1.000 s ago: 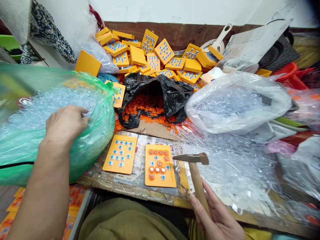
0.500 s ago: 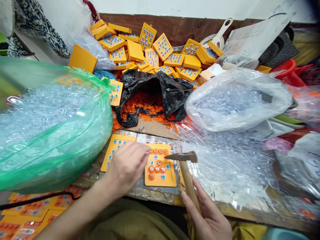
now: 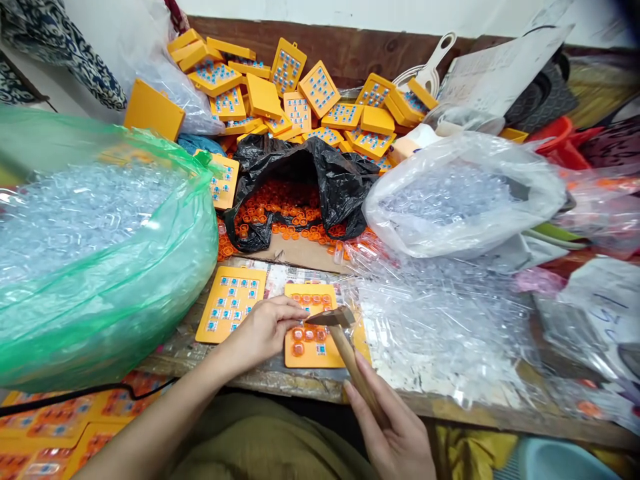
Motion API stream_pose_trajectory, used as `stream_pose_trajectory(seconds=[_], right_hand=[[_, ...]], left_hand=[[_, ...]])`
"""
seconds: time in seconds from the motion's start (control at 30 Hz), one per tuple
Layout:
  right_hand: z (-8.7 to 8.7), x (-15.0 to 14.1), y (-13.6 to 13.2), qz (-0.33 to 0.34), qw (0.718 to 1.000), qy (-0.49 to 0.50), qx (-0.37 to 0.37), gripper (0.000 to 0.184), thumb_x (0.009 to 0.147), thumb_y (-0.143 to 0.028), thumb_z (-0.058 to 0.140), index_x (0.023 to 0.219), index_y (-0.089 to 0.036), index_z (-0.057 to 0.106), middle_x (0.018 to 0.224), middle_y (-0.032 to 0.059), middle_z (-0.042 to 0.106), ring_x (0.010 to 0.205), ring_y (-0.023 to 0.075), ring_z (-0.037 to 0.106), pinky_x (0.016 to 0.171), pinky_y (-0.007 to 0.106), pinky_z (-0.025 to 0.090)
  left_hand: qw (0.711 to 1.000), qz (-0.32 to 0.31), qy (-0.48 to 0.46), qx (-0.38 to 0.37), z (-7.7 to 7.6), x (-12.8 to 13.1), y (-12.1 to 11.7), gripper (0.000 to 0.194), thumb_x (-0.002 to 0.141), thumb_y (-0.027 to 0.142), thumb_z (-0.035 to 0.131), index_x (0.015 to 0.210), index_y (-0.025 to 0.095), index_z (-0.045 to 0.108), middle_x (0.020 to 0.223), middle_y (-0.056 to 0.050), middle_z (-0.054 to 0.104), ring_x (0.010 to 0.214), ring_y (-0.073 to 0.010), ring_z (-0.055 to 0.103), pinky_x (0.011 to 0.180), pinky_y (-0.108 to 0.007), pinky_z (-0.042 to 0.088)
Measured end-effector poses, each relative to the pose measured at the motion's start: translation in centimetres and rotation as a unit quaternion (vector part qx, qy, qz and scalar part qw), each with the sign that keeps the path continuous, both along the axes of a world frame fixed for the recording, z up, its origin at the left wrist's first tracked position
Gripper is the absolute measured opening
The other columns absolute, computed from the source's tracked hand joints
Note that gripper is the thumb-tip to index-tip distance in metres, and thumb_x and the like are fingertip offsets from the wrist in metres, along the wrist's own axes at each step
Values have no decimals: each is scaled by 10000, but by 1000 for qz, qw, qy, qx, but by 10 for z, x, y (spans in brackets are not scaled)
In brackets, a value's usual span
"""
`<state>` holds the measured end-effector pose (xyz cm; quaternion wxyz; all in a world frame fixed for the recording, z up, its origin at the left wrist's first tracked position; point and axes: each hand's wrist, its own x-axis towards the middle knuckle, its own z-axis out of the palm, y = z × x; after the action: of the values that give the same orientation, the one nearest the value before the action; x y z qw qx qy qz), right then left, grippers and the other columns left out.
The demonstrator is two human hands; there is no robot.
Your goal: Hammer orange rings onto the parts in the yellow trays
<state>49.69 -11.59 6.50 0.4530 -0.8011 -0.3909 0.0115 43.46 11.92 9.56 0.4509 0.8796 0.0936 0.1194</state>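
patterned cloth (image 3: pixel 70 48) at upper left, black cable (image 3: pixel 65 395) lower left, light-blue tub (image 3: pixel 560 461), perhaps a basin, lower right

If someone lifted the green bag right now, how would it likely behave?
The green bag would probably be floppy, its thin plastic being creased. The small clear pieces heaped inside would likely shift, and may spill through its open mouth if tipped.

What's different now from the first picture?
The left hand moved right, from the green bag to the board with orange caps; I can't tell if it holds anything. The hammer moved left, over that board. The right hand still holds the hammer; the board and bag stayed put.
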Motion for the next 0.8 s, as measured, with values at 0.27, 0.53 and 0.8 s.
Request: stream_pose_trajectory(seconds=[0.27,0.53,0.8], right_hand=[[8,-4,3,-6,1000,-11,19,558,846,-93,623,1349,-307,514,1235,3,665,1045,205,682,905,294,553],[8,-1,8,24,998,-53,12,603,866,-75,581,1395,-336,459,1232,-5,671,1043,171,681,939,272,523],[5,-2,8,44,996,-75,8,585,879,-64,555,1408,-293,454,1183,36,689,1020,159,683,907,236,530]], left_hand=[[997,-29,-12,66,-5,-3,3,323,815,37,520,973,203,748,967,-70,698,912,-177,656,823,-295,543],[997,52,-48,-9,-18,-11,-4,360,854,97,525,1198,154,616,924,-72,701,847,-174,659,824,-320,541],[998,43,-45,-26,-22,-18,-6,496,889,118,454,1381,181,444,984,-76,646,914,-179,621,871,-328,507]])
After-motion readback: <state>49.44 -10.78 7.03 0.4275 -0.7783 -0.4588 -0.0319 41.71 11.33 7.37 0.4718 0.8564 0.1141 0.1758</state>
